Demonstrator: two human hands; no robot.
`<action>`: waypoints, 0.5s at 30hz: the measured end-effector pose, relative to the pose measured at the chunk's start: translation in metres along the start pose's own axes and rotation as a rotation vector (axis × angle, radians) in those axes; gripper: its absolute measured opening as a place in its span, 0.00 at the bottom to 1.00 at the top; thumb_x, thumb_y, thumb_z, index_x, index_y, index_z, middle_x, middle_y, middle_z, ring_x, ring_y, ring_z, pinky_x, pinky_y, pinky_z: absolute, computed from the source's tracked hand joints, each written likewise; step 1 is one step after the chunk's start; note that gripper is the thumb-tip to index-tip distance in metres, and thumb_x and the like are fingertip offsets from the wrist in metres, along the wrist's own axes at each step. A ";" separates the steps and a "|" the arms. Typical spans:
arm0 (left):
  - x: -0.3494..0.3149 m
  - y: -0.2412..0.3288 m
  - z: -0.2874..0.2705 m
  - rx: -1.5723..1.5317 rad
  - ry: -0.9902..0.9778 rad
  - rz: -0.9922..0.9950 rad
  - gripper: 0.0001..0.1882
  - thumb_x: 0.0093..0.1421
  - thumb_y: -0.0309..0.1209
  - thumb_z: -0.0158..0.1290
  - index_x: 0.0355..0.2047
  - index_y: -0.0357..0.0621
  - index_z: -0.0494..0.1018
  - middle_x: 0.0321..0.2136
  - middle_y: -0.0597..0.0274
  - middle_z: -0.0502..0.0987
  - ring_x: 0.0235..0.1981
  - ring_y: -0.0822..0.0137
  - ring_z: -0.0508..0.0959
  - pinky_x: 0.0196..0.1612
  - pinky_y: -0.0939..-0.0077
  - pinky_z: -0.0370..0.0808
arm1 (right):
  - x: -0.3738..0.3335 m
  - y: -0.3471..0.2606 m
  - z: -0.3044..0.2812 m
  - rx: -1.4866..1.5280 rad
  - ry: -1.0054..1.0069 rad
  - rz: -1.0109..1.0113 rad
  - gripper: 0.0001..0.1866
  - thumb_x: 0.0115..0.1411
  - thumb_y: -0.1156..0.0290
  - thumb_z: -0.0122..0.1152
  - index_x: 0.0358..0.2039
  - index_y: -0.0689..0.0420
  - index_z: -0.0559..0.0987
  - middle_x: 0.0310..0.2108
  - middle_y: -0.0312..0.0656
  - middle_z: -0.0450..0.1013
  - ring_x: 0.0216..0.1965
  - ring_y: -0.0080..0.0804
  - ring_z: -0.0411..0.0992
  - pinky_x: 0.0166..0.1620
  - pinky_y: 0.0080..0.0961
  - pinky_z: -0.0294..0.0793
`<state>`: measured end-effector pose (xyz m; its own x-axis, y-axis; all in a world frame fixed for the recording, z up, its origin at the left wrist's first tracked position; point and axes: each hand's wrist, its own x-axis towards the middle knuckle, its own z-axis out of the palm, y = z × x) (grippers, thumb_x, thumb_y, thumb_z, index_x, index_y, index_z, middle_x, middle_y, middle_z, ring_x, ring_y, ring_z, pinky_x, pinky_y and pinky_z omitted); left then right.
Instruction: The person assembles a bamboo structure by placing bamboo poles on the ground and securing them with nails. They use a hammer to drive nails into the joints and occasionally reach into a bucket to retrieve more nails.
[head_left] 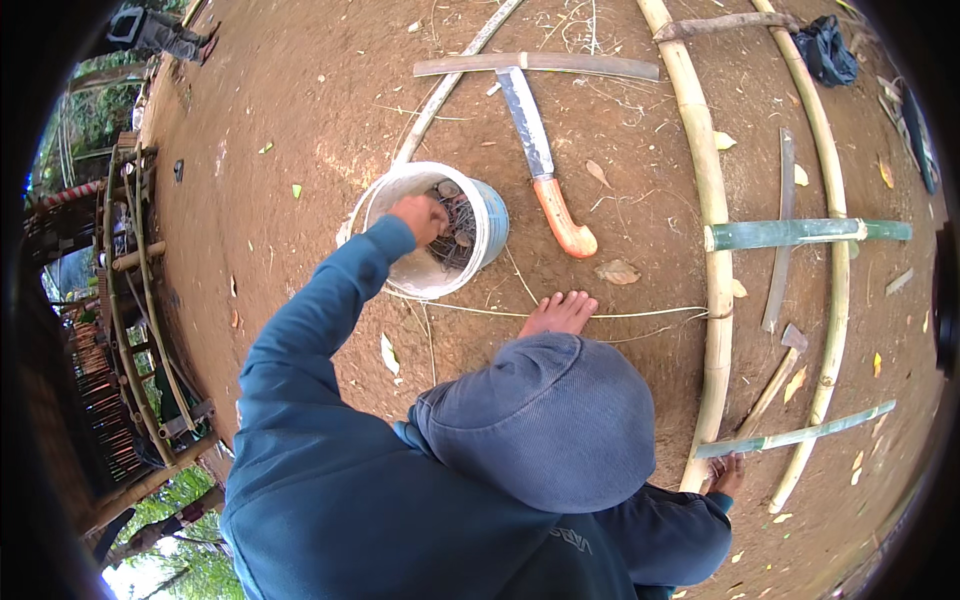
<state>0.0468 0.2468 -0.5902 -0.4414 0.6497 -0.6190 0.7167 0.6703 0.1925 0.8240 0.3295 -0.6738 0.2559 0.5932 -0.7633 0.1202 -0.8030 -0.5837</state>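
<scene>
My left hand [424, 217] reaches into a white and blue bucket [408, 275], its fingers curled in among a tangle of nails and wire-like metal bits [457, 225]. What those fingers hold, if anything, is hidden. At the lower right, my right hand [730, 476] is closed at the left end of a green bamboo strip [800, 437]. That strip lies across two long bamboo poles, the nearer pole [713, 300] and the farther pole [832, 200]. A second green bamboo piece [790, 233] crosses the same poles higher up.
A machete [541, 160] with an orange handle lies right of the bucket, its tip by a brown bamboo strip [590, 65]. Between the poles are a hammer-like tool [775, 378] and a flat slat [779, 235]. My bare foot [560, 313] rests near the bucket.
</scene>
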 end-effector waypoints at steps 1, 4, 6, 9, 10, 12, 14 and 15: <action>0.013 -0.010 0.011 -0.009 0.123 0.052 0.10 0.52 0.33 0.53 0.35 0.52 0.79 0.31 0.52 0.79 0.34 0.51 0.78 0.42 0.61 0.73 | 0.001 0.000 0.000 -0.005 0.012 -0.001 0.15 0.62 0.65 0.50 0.49 0.51 0.69 0.31 0.34 0.72 0.24 0.22 0.72 0.23 0.15 0.69; 0.023 0.018 0.017 0.070 0.194 0.031 0.12 0.52 0.34 0.53 0.37 0.50 0.78 0.33 0.52 0.79 0.35 0.50 0.78 0.43 0.60 0.74 | 0.001 -0.001 -0.004 -0.015 0.043 -0.009 0.15 0.62 0.65 0.50 0.49 0.52 0.69 0.30 0.33 0.72 0.22 0.21 0.71 0.21 0.15 0.70; 0.024 0.024 0.025 0.196 0.220 0.015 0.13 0.52 0.36 0.53 0.38 0.48 0.77 0.33 0.50 0.78 0.35 0.50 0.78 0.43 0.59 0.74 | 0.000 -0.002 0.001 -0.016 0.031 -0.026 0.15 0.62 0.66 0.50 0.49 0.52 0.69 0.30 0.33 0.72 0.22 0.20 0.71 0.21 0.15 0.70; 0.030 0.015 0.040 0.244 0.320 0.001 0.09 0.52 0.35 0.54 0.31 0.46 0.78 0.29 0.50 0.78 0.34 0.51 0.78 0.42 0.60 0.74 | -0.001 -0.001 0.003 -0.003 0.023 -0.036 0.15 0.61 0.65 0.50 0.49 0.52 0.69 0.31 0.33 0.71 0.22 0.20 0.71 0.21 0.16 0.70; 0.032 0.009 0.043 0.238 0.364 -0.004 0.07 0.52 0.34 0.54 0.28 0.45 0.78 0.28 0.50 0.78 0.33 0.52 0.78 0.41 0.61 0.74 | -0.002 -0.001 0.004 -0.011 0.026 -0.029 0.16 0.61 0.65 0.50 0.49 0.52 0.69 0.31 0.33 0.71 0.22 0.21 0.71 0.21 0.15 0.70; 0.031 0.004 0.037 0.060 0.266 -0.003 0.09 0.51 0.34 0.54 0.28 0.43 0.77 0.27 0.50 0.78 0.32 0.51 0.79 0.39 0.61 0.75 | -0.006 -0.001 0.005 -0.025 0.043 -0.015 0.16 0.61 0.65 0.50 0.50 0.52 0.69 0.31 0.34 0.71 0.23 0.21 0.71 0.21 0.15 0.70; 0.024 -0.001 0.024 -0.104 0.198 0.032 0.09 0.52 0.34 0.54 0.27 0.41 0.77 0.25 0.52 0.78 0.30 0.55 0.79 0.36 0.63 0.75 | -0.007 0.000 0.006 -0.024 0.039 -0.006 0.18 0.61 0.65 0.51 0.51 0.51 0.68 0.32 0.35 0.71 0.25 0.23 0.71 0.23 0.17 0.71; 0.016 -0.001 0.015 -0.178 0.178 0.069 0.09 0.52 0.33 0.55 0.25 0.40 0.76 0.23 0.54 0.78 0.28 0.58 0.79 0.34 0.65 0.75 | -0.008 0.002 0.005 -0.018 0.039 0.002 0.18 0.61 0.64 0.51 0.52 0.51 0.68 0.33 0.36 0.72 0.26 0.24 0.72 0.24 0.18 0.72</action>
<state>0.0472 0.2517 -0.6118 -0.4942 0.7384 -0.4589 0.6490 0.6646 0.3704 0.8174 0.3231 -0.6699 0.2934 0.5891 -0.7529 0.1364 -0.8053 -0.5770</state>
